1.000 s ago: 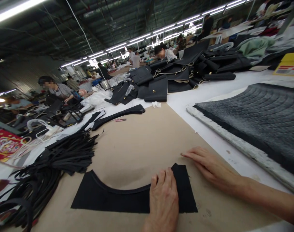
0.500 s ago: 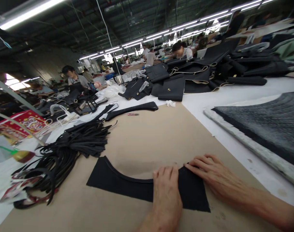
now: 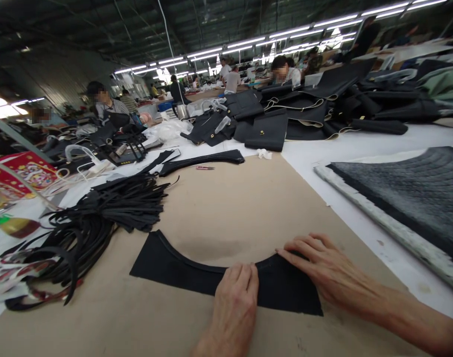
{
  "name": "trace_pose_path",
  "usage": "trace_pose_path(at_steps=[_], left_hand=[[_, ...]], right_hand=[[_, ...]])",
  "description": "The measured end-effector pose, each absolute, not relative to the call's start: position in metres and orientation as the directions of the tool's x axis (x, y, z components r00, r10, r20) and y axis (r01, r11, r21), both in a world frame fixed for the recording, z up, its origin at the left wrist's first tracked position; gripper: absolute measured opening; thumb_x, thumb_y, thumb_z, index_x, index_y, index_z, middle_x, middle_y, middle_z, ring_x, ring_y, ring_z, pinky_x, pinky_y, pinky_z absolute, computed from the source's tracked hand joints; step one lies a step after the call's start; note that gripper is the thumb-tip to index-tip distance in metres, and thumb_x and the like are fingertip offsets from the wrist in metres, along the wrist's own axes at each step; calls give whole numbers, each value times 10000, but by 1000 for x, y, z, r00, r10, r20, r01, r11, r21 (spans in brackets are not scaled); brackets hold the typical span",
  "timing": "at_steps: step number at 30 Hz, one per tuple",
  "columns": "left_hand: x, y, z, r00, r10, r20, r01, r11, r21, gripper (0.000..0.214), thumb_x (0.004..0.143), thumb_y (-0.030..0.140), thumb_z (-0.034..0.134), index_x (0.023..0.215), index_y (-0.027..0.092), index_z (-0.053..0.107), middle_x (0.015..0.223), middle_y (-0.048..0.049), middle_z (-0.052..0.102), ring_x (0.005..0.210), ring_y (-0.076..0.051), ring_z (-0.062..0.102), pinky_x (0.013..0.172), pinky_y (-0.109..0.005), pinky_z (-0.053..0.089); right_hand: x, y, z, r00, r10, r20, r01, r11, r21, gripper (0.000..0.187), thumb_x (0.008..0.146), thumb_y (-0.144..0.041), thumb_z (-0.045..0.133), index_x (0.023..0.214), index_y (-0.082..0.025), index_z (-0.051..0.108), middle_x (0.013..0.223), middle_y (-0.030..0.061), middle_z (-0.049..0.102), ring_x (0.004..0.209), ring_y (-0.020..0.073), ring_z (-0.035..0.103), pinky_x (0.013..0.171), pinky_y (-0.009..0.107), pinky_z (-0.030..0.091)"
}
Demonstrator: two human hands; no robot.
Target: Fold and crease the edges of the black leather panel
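Note:
A black leather panel [image 3: 289,292] with a concave upper edge lies flat in front of me. Along that curve runs a narrow raised strip [image 3: 191,265]. My left hand [image 3: 238,300] rests over the middle of the curve, its fingers held together and bent down onto the edge. Towards the panel's right end, my right hand [image 3: 319,260] has its thumb and fingertips closed at the same edge. What lies under the fingertips of both hands is hidden.
Brown board [image 3: 248,198] covers the table. Black strips [image 3: 129,203] are heaped at left. Red-handled thread snips [image 3: 205,168] lie near stacked curved black pieces [image 3: 207,159]. Black leather bags [image 3: 267,129] pile up behind. A grey-black quilted sheet [image 3: 405,183] lies at right. Co-workers sit farther back.
My left hand has slid leftward along the curved edge, uncovering more of the panel between my hands. The right hand has shifted slightly left at the edge. The view has turned a little.

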State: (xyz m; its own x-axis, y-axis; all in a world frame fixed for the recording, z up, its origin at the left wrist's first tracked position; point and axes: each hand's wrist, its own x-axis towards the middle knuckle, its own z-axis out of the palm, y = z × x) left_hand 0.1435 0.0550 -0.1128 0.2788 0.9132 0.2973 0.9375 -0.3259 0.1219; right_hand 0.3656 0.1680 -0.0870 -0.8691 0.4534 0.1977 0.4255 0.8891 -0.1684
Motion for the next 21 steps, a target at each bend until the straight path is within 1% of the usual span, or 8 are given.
trace_pose_path(at_steps=[3, 6, 8, 10, 12, 14, 18, 21], left_hand=[[144, 56, -114, 280, 897, 343, 938, -331, 99, 409, 821, -18, 417, 1173, 49, 615, 1023, -107, 675, 939, -227, 623, 863, -339, 542], [144, 53, -117, 265, 877, 400, 946, -317, 68, 380, 875, 20, 378, 1159, 45, 628, 1047, -111, 686, 978, -226, 631, 877, -332, 536], [144, 48, -120, 253, 870, 423, 952, -301, 50, 382, 912, 68, 346, 1170, 41, 626, 1093, -123, 684, 1029, -232, 627, 891, -327, 531], [145, 41, -124, 236, 869, 436, 957, -286, 51, 393, 934, 127, 333, 1192, 38, 617, 1155, -137, 668, 1089, -248, 611, 906, -326, 528], [145, 33, -128, 198, 873, 445, 961, -262, 86, 404, 934, 164, 349, 1229, 41, 596, 1235, -140, 635, 1159, -260, 577, 928, -327, 524], [144, 26, -128, 155, 890, 429, 955, -246, 165, 422, 922, 165, 370, 1284, 54, 556, 1315, -125, 589, 1234, -255, 524, 974, -331, 507], [127, 21, -115, 76, 942, 328, 898, -207, 387, 450, 914, 119, 382, 1351, 122, 492, 1364, -94, 546, 1264, -196, 490, 1049, -342, 467], [104, 22, -105, -16, 947, 321, 901, -126, 416, 462, 897, 63, 389, 1342, 135, 492, 1319, -117, 562, 1243, -204, 493, 1045, -385, 473]], right_hand=[[346, 156, -88, -868, 480, 124, 426, 850, -311, 539, 818, 0, 399, 1296, -218, 516, 1141, 57, 580, 1039, 230, 504, 960, 452, 287], [339, 148, -97, -873, 481, 78, 425, 831, -360, 549, 831, -1, 383, 1329, -206, 493, 1108, 59, 589, 1007, 211, 523, 959, 445, 288], [339, 146, -104, -878, 464, 119, 410, 857, -313, 558, 842, 10, 361, 1351, -191, 471, 1118, 60, 593, 1015, 198, 532, 975, 445, 269], [340, 145, -109, -890, 414, 193, 377, 904, -202, 556, 829, 29, 343, 1333, -160, 483, 1141, 69, 603, 1044, 204, 534, 994, 462, 242], [340, 145, -112, -905, 346, 247, 341, 938, -64, 547, 809, 54, 316, 1289, -117, 514, 1147, 89, 616, 1058, 218, 537, 991, 482, 234], [339, 146, -116, -914, 311, 261, 329, 944, 27, 538, 803, 66, 296, 1259, -94, 534, 1127, 103, 630, 1030, 223, 554, 967, 491, 250], [342, 149, -123, -919, 312, 241, 332, 942, 46, 536, 818, 41, 318, 1280, -126, 534, 1139, 85, 634, 997, 210, 573, 954, 488, 281], [344, 150, -124, -933, 283, 222, 304, 950, 68, 626, 783, 43, 334, 1354, -165, 485, 1164, 66, 629, 1008, 213, 568, 959, 490, 283]])
